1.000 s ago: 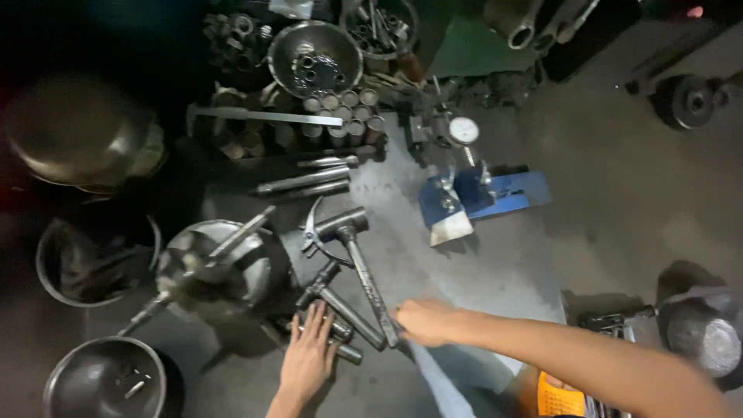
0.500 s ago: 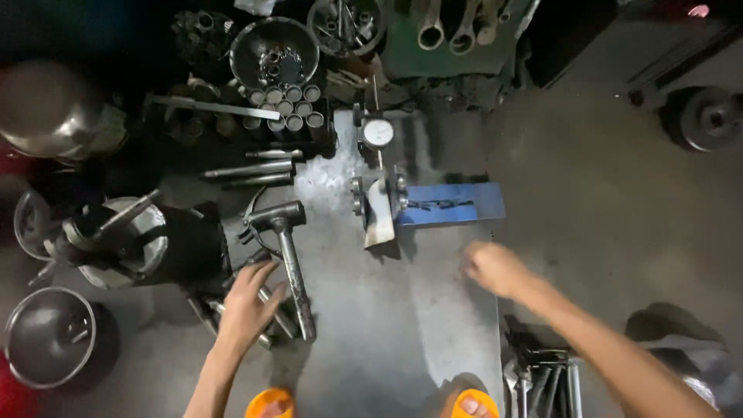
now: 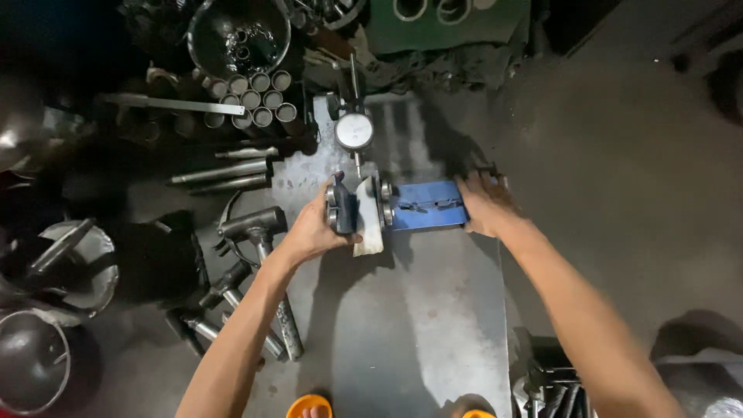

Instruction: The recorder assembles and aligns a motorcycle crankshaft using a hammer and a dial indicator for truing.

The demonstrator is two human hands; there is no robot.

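Plate [image 3: 402, 325]: grey steel, flat on the floor, running from your feet up to the gauge; it carried the fixture and both your hands.

Bowls: one dark bowl [image 3: 237, 35] of small metal parts at the top, one empty bowl [image 3: 31, 371] at lower left, a lidded pot [image 3: 77, 263] between them on the left.

Fixture [image 3: 426, 205]: blue base lying crosswise on the plate, between your two hands. Your right hand [image 3: 484, 203] lay over its right end, fingers curled down on the edge, touching it; whether they clamped it, you could not tell from this view. Your left hand [image 3: 317, 228] wrapped the left end, thumb and fingers closed around the dark roller block [image 3: 344, 205], with a pale wedge [image 3: 369, 220] just right of your fingertips.

Hammer [image 3: 259, 232]: head near your left wrist, handle passing under the forearm toward the lower edge.

Rods [image 3: 224, 170]: three steel bars lying side by side, left of the plate.

Tubes [image 3: 259, 97]: a cluster of short open-ended cylinders, upright, above the rods.

Gauge [image 3: 354, 131]: round white dial on a stem, standing just above the fixture's left end, apart from your fingers.

Sandals [image 3: 309, 405]: orange tips at the bottom edge.
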